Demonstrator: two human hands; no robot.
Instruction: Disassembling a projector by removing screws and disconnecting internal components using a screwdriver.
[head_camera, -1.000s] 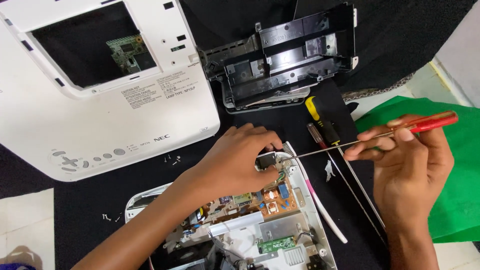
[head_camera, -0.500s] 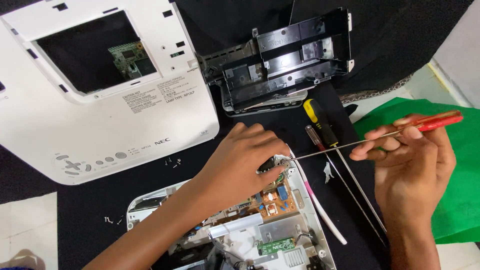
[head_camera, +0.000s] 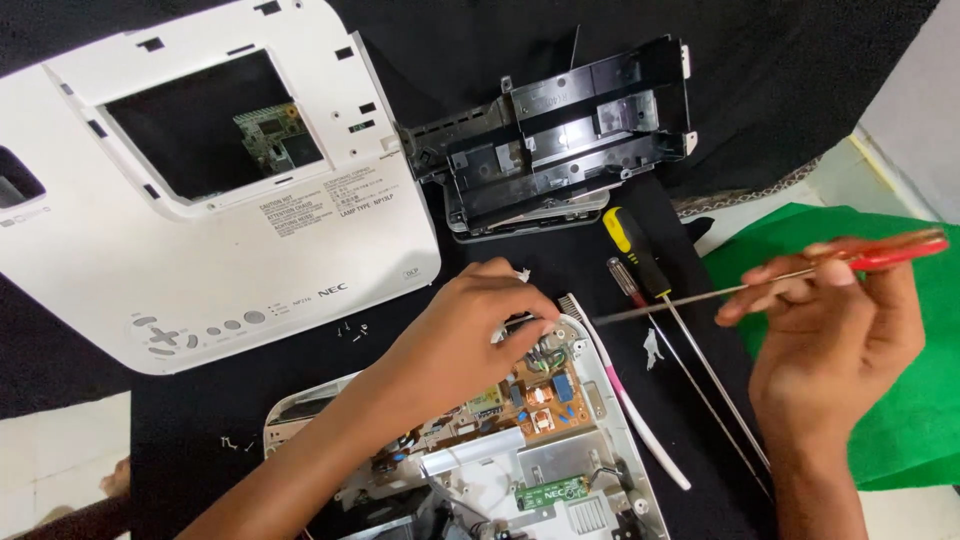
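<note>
My left hand (head_camera: 470, 335) sits at frame centre, fingers pinched on a part at the top edge of the open chassis (head_camera: 600, 400), which holds an orange board (head_camera: 540, 390). My right hand (head_camera: 835, 330), at right, grips a red screwdriver (head_camera: 770, 280). The white cover (head_camera: 220, 200) lies upper left, on black cloth (head_camera: 780, 90) over the table.
</note>
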